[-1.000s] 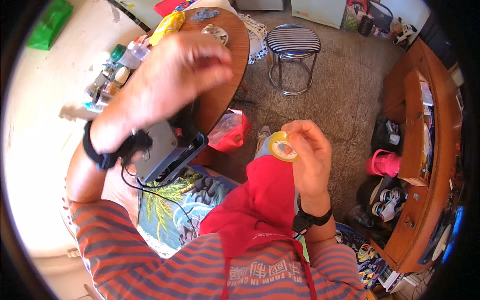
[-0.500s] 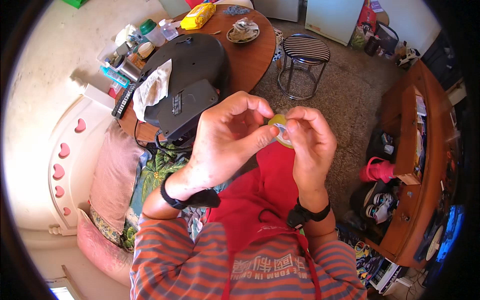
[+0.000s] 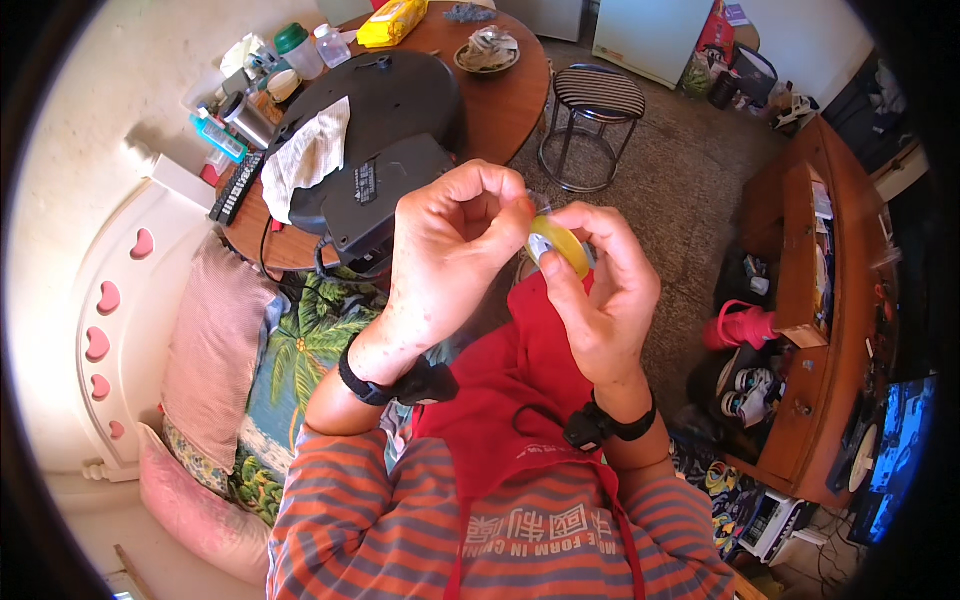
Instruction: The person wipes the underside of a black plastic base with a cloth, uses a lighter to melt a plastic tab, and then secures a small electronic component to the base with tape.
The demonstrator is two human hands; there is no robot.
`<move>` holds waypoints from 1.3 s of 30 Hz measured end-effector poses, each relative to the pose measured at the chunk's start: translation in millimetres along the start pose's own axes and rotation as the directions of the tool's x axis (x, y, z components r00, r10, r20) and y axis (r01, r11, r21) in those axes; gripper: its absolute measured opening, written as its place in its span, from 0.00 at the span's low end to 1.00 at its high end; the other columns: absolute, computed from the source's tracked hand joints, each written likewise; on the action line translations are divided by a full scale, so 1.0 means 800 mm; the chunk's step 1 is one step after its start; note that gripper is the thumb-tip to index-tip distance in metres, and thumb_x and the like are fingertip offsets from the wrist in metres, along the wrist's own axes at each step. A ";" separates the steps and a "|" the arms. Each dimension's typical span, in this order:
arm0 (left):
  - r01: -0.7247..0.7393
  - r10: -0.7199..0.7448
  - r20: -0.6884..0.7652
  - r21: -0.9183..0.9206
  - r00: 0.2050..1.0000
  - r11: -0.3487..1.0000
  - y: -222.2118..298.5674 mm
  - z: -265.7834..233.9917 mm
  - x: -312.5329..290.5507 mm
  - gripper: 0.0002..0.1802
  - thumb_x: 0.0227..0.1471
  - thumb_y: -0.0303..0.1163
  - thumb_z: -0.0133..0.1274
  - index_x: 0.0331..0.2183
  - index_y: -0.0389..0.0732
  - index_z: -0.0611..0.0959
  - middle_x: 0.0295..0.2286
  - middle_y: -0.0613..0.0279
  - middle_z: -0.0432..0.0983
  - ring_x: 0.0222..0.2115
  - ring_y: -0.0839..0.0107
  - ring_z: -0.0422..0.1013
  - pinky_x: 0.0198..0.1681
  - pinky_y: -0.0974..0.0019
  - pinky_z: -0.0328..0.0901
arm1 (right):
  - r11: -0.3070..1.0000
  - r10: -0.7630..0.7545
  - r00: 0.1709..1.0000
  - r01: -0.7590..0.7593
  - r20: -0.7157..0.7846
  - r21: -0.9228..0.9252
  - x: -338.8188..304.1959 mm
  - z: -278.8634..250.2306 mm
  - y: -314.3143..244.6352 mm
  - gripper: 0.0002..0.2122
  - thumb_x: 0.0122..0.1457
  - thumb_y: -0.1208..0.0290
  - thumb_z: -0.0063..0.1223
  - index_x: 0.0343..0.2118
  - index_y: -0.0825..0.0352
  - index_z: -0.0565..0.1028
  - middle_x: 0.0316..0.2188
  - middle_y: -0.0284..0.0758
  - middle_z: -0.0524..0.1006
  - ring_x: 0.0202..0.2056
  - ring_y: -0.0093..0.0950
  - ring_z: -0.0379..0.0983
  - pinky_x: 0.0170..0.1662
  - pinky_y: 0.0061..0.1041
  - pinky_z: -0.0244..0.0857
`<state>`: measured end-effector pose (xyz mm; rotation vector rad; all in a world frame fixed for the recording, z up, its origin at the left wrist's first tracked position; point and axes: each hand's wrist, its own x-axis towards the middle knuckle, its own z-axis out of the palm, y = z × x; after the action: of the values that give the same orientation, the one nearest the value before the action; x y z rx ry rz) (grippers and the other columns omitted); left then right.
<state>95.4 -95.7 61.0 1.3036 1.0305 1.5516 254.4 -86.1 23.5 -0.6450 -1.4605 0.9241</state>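
A small roll of yellowish clear tape is held up in front of my chest. My right hand pinches the roll between thumb and fingers. Just left of it, my left hand is closed in a pinch at what looks like the tape's free end, a short clear strip at the roll's top. The strip is too small to make out fully. Beyond my left hand, a large black plastic appliance part lies on the round wooden table, with a crumpled white cloth on top.
Bottles and jars, a remote control, a yellow packet and a bowl crowd the table. A striped stool stands beyond. At left is a bed with pillows; at right, a wooden cabinet has an open drawer.
The tape roll has turned to show more of its yellow side. My left hand has shifted from the roll's edge up to its top, pinching a short strip there.
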 end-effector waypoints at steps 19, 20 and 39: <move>-0.017 0.009 -0.038 -0.225 0.999 0.974 -0.007 -0.023 -0.042 0.10 0.58 0.15 0.57 0.42 0.35 0.80 0.33 0.69 0.80 0.34 0.84 0.76 0.38 0.77 0.71 | 0.994 -0.066 0.998 0.068 0.022 -0.081 -0.014 0.038 -0.004 0.13 0.59 0.85 0.61 0.48 0.70 0.78 0.43 0.36 0.78 0.43 0.25 0.76 0.49 0.23 0.69; -0.051 0.042 -0.049 -0.217 0.998 0.975 -0.012 -0.020 -0.040 0.08 0.59 0.16 0.58 0.40 0.36 0.80 0.32 0.69 0.80 0.32 0.85 0.76 0.36 0.78 0.71 | 0.993 -0.068 0.998 0.069 0.016 -0.097 -0.015 0.037 -0.004 0.14 0.59 0.86 0.61 0.48 0.70 0.78 0.43 0.36 0.78 0.43 0.25 0.76 0.49 0.23 0.69; -0.080 0.044 -0.185 -0.192 0.982 0.978 -0.024 -0.058 -0.041 0.01 0.62 0.19 0.60 0.36 0.34 0.83 0.26 0.72 0.80 0.25 0.89 0.71 0.28 0.79 0.65 | 0.944 -0.191 0.981 0.195 0.042 -0.265 -0.021 0.059 -0.004 0.13 0.54 0.88 0.66 0.41 0.70 0.77 0.36 0.35 0.78 0.33 0.24 0.76 0.39 0.23 0.70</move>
<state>55.1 -124.2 27.5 1.0830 0.9238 1.7968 209.9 -109.6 19.3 -0.6780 -1.6471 0.5847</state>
